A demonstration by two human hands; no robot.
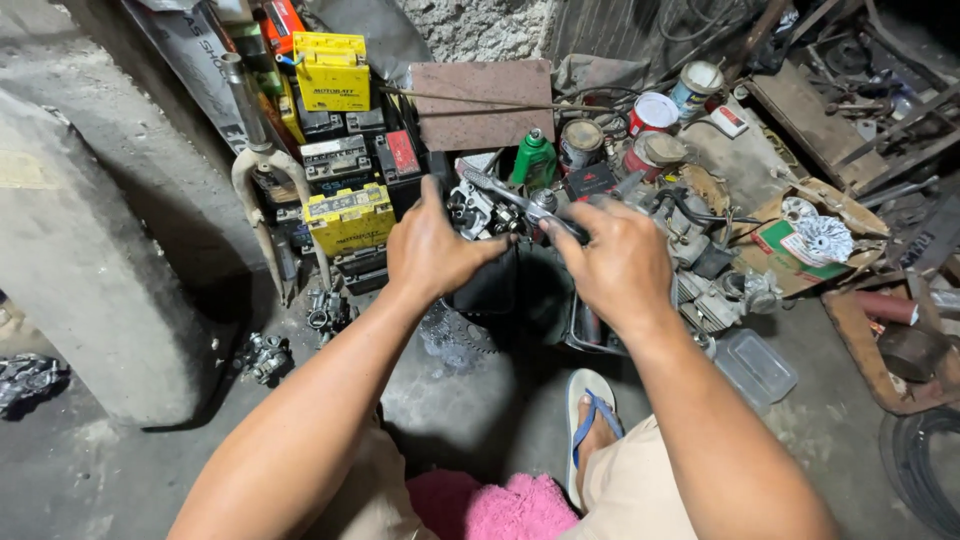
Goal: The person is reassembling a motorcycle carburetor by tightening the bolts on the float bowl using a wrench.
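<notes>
My left hand (432, 250) grips a greasy metal engine part (478, 205) held up in front of me. My right hand (618, 262) is closed on the dark handle of a silver wrench (505, 195), whose head reaches left onto the part. Both hands hover above a dark tub (500, 290) on the floor. The part's underside is hidden behind my left hand.
Stacked yellow and black batteries (348, 215) stand to the left beside a pale fork (262, 170). A green bottle (534, 158) and several cans (652, 112) sit behind. A clear plastic box (756, 366), my sandalled foot (592, 425) and a concrete pillar (90, 260) are nearby.
</notes>
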